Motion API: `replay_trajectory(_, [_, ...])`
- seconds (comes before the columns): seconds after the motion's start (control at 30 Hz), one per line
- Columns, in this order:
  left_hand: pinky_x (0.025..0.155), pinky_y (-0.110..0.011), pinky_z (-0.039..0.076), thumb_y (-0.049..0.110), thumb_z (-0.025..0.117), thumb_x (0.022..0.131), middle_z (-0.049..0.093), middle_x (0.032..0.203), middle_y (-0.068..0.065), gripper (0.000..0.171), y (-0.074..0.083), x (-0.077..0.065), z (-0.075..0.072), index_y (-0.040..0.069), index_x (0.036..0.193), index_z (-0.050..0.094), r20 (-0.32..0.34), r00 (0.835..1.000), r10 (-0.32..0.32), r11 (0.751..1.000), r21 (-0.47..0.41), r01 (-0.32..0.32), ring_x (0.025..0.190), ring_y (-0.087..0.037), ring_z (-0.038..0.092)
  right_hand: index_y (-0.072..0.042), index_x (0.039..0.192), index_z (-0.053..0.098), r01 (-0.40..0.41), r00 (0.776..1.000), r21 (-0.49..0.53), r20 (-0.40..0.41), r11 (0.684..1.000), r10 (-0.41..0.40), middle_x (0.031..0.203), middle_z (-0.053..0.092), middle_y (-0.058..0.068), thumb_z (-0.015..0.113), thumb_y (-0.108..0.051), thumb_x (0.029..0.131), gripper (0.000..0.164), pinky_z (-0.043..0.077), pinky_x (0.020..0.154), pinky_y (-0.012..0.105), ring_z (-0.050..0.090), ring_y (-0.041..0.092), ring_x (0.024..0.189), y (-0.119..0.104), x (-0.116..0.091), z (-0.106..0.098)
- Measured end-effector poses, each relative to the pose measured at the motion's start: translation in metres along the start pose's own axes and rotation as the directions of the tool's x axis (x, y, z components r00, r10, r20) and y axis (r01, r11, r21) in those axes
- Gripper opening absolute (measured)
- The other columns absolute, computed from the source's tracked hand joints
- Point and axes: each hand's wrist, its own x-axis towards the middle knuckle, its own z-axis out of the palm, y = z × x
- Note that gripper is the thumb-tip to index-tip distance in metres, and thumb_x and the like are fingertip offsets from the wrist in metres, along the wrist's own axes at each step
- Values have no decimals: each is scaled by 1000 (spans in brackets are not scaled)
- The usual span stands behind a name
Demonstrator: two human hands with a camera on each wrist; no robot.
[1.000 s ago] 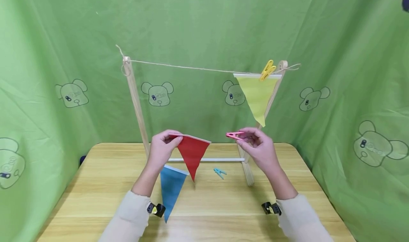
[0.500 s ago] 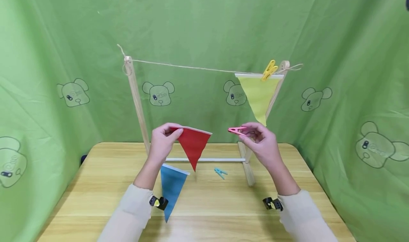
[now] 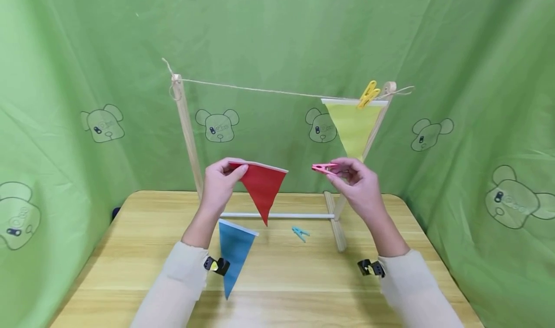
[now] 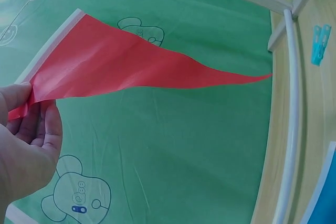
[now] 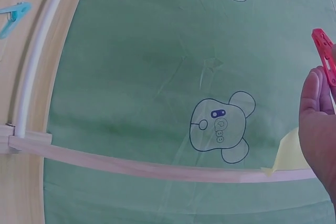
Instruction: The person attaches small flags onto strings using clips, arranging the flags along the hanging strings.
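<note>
My left hand [image 3: 219, 183] pinches the white-edged top left corner of a red triangular pennant [image 3: 265, 186], which hangs point down above the table. In the left wrist view the thumb lies on the pennant's white band [image 4: 50, 51]. To the right, my right hand [image 3: 359, 183] holds a pink clothespin [image 3: 324, 168] between thumb and fingers, its nose toward the pennant. Behind and above both hands a twine line [image 3: 251, 88] runs between two wooden posts. A yellow pennant [image 3: 353, 123] hangs at its right end under a yellow clothespin [image 3: 368, 94].
A blue pennant [image 3: 236, 251] lies on the wooden table [image 3: 295, 280] below my left forearm. Right of it lies a blue clothespin [image 3: 300, 233]. The stand's wooden posts [image 3: 187, 130] are joined low down by a white bar [image 3: 282, 216]. Green printed cloth surrounds the table.
Both hands have risen toward the line, carrying the red pennant and the pink clothespin. Each grip looks the same. The head view has shifted slightly.
</note>
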Motion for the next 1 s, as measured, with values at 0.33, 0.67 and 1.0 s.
replay_trajectory(0.33, [75,-21,58,8,75,94,73,91,-1,19,4,5,7,-5,108,74,-11,1000,-4,1000,-17,4,80,-14,67,9,120,64,25,1000,-1,-15,1000,-25,107,68,1,76,7,88,35,58,89,18,67,10,94,-9,8,-1])
replay_trajectory(0.67, [75,-21,58,7,75,94,73,90,0,20,11,9,9,-6,109,74,-27,1000,16,999,-29,-16,80,-13,67,10,119,65,78,996,5,-36,997,-78,107,69,5,75,10,87,33,58,88,17,67,10,93,-17,14,0])
replay_trajectory(1.0, [73,-20,57,7,75,93,72,85,5,21,15,15,16,-7,108,73,-18,1000,16,999,-47,-17,79,-11,66,11,117,66,139,989,-12,-43,990,-139,106,70,-1,75,13,85,33,58,88,18,68,11,93,-32,25,-5])
